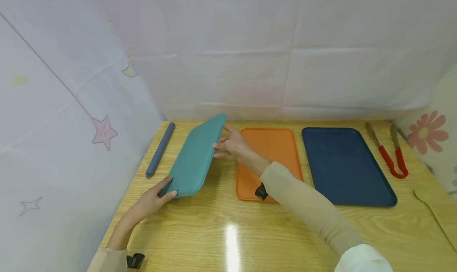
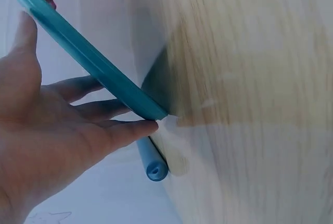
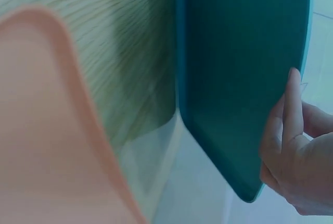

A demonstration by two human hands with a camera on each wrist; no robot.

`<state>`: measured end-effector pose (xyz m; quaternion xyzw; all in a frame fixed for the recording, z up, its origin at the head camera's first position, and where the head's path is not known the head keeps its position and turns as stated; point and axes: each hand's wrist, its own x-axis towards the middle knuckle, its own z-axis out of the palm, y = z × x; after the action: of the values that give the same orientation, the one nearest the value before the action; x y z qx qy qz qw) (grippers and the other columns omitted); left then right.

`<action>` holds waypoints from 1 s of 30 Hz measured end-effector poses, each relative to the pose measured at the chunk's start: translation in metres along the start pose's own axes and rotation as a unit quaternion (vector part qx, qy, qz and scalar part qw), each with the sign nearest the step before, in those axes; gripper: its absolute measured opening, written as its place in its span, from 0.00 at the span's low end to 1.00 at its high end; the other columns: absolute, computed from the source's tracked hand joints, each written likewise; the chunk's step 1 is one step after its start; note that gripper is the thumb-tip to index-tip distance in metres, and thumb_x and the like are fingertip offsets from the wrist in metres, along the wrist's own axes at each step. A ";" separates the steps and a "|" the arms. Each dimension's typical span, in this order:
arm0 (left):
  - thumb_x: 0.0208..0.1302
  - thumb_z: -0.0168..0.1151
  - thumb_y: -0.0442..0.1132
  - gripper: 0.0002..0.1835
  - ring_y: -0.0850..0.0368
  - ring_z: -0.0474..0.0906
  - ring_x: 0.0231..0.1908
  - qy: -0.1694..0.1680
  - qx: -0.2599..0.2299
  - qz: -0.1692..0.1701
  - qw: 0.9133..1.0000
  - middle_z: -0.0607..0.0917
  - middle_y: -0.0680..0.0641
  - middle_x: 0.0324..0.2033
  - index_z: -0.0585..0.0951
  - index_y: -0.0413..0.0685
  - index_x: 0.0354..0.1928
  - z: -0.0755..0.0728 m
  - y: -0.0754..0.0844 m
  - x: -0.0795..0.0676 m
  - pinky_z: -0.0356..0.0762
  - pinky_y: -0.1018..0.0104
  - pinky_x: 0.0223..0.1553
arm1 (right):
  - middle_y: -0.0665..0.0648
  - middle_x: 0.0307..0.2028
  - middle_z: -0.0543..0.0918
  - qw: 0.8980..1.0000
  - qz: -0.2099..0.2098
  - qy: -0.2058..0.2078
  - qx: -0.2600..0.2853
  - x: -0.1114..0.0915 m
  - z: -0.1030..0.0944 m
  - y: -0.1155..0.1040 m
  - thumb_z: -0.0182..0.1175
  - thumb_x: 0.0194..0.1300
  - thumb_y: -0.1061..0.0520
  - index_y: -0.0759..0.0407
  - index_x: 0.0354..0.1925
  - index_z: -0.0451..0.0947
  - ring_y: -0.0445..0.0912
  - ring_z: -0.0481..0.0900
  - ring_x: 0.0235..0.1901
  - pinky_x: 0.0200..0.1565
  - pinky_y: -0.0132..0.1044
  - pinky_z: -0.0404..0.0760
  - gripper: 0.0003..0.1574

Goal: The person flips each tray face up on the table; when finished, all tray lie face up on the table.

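A teal rectangular tray [image 1: 196, 157] is held tilted, its right side raised off the wooden table. At its near left corner my left hand [image 1: 150, 202] grips the rim, thumb on one side and fingers underneath. My right hand [image 1: 233, 144] pinches the raised right edge toward the far end. In the left wrist view, the tray [image 2: 99, 67] appears edge-on between thumb and fingers, its low edge close over the table. The right wrist view has the tray's broad underside [image 3: 244, 67] facing the camera, with the right hand [image 3: 296, 146] at its edge.
On the table [image 1: 192, 232], an orange tray [image 1: 267, 145] lies under my right forearm. Right of it are a navy tray [image 1: 346, 165], red-handled tongs [image 1: 392, 161] and a thin gold-coloured utensil [image 1: 433, 212]. A rolled blue-grey mat [image 1: 160, 149] lies along the left edge. Fabric walls stand behind and beside.
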<state>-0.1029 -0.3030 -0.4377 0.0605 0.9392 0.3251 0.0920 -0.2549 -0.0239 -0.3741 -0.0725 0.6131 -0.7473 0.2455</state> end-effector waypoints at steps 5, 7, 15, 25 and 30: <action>0.62 0.63 0.57 0.49 0.26 0.61 0.63 0.013 0.010 -0.012 1.000 0.59 0.25 0.67 0.53 0.35 0.74 0.005 0.010 -0.009 0.66 0.36 0.57 | 0.68 0.46 0.73 1.000 0.005 -0.004 0.012 -0.007 0.012 -0.015 0.62 0.58 0.76 0.52 0.77 0.43 0.54 0.84 0.37 0.48 0.54 0.80 0.59; 0.60 0.65 0.57 0.49 0.26 0.63 0.61 0.022 0.004 -0.019 1.000 0.61 0.25 0.66 0.55 0.37 0.74 0.007 0.016 -0.012 0.69 0.37 0.55 | 0.67 0.45 0.74 1.000 0.005 -0.008 0.021 -0.010 0.015 -0.021 0.62 0.58 0.75 0.51 0.77 0.43 0.55 0.84 0.37 0.47 0.53 0.80 0.59; 0.61 0.67 0.47 0.40 0.29 0.70 0.58 0.055 -0.056 -0.049 0.996 0.66 0.32 0.66 0.62 0.46 0.72 0.010 0.047 -0.023 0.76 0.46 0.52 | 0.67 0.49 0.73 0.999 -0.009 -0.008 0.043 -0.017 0.027 -0.033 0.61 0.59 0.75 0.48 0.77 0.43 0.55 0.85 0.35 0.41 0.47 0.84 0.59; 0.63 0.66 0.39 0.34 0.33 0.74 0.55 0.101 -0.081 -0.046 0.991 0.74 0.30 0.59 0.66 0.37 0.69 0.012 0.087 -0.039 0.78 0.47 0.49 | 0.65 0.49 0.72 0.998 -0.019 -0.013 0.060 -0.021 0.036 -0.041 0.62 0.58 0.75 0.46 0.76 0.46 0.57 0.84 0.40 0.40 0.46 0.84 0.58; 0.66 0.62 0.37 0.31 0.34 0.76 0.54 0.131 -0.063 -0.042 0.989 0.76 0.30 0.56 0.66 0.37 0.68 0.011 0.108 -0.047 0.80 0.48 0.46 | 0.66 0.50 0.72 0.998 -0.034 -0.012 0.056 -0.021 0.043 -0.042 0.62 0.59 0.74 0.49 0.76 0.49 0.57 0.84 0.40 0.39 0.45 0.84 0.55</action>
<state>-0.0493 -0.2201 -0.3728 -0.0282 0.9225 0.3848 -0.0142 -0.2311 -0.0470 -0.3198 -0.0881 0.5646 -0.7876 0.2307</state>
